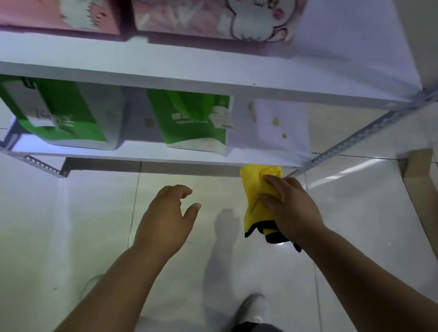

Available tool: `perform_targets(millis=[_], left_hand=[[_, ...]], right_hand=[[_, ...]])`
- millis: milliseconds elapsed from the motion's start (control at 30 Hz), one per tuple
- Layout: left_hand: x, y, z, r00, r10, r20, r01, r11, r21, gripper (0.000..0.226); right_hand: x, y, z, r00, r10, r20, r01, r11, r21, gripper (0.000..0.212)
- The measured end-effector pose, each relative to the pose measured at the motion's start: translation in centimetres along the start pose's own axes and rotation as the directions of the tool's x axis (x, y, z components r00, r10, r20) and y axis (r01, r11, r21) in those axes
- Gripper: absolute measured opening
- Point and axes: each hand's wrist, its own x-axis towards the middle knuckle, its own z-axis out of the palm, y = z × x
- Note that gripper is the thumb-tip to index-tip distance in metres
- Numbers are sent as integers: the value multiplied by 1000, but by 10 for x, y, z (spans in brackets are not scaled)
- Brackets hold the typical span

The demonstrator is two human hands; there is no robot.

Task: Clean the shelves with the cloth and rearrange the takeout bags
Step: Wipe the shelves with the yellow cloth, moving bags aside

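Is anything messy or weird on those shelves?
Yes. The lower shelf has small yellowish spots on its white top, right of the right-hand green bag, and one more left of it. They look like stains. The right hand holds the yellow cloth just in front.

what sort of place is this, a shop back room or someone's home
Probably a takeout pickup or storage area, not a home: a slotted-metal rack with white shelves, green takeout bags on the lower shelf, pink cartoon bags above, over a plain tiled floor.
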Motion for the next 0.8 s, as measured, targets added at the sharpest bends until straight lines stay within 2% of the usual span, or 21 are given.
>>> perform_targets(millis=[233,433,700,800], left_hand=[[13,28,74,1000,-13,18,13,1000,28,28],[57,27,121,998,30,62,-33,998,50,29],[161,23,187,981,185,54,-189,979,79,31],[194,16,212,962,272,37,-274,954,124,34]], right_hand=[[23,90,-13,999,37,-3,-37,999,-17,45],[66,130,1,996,81,-31,-81,996,-25,45],[162,158,40,987,10,-163,-19,999,-50,45],[195,167,56,968,-9,-252,-15,995,-95,45]])
